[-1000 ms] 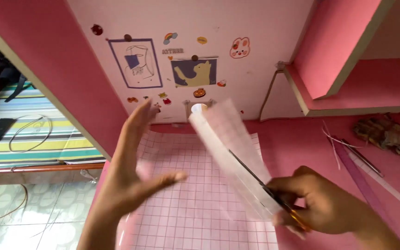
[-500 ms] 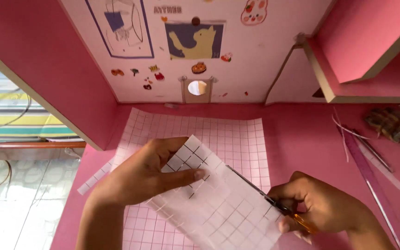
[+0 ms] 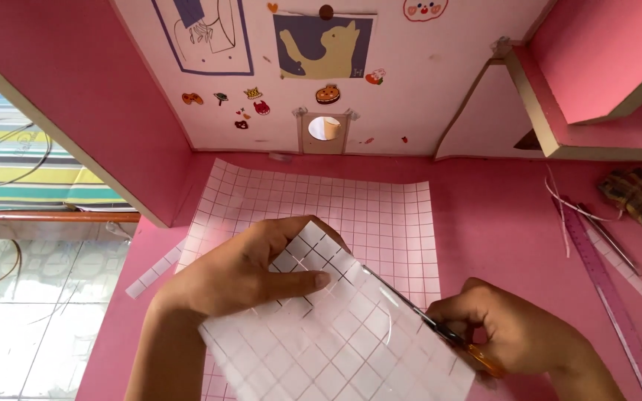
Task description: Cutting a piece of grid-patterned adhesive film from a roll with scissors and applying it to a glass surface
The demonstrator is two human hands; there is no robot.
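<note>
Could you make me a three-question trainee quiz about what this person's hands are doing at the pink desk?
1. True or false: the right hand holds scissors with orange handles.
2. What does the left hand press on?
A. a ruler
B. a clear gridded sheet
C. a sticker
3. Which side of the desk holds the pink ruler, the person's left or right?

Key
1. True.
2. B: the clear gridded sheet, lifted over the pink grid sheet lying flat on the desk.
3. Right.
</note>
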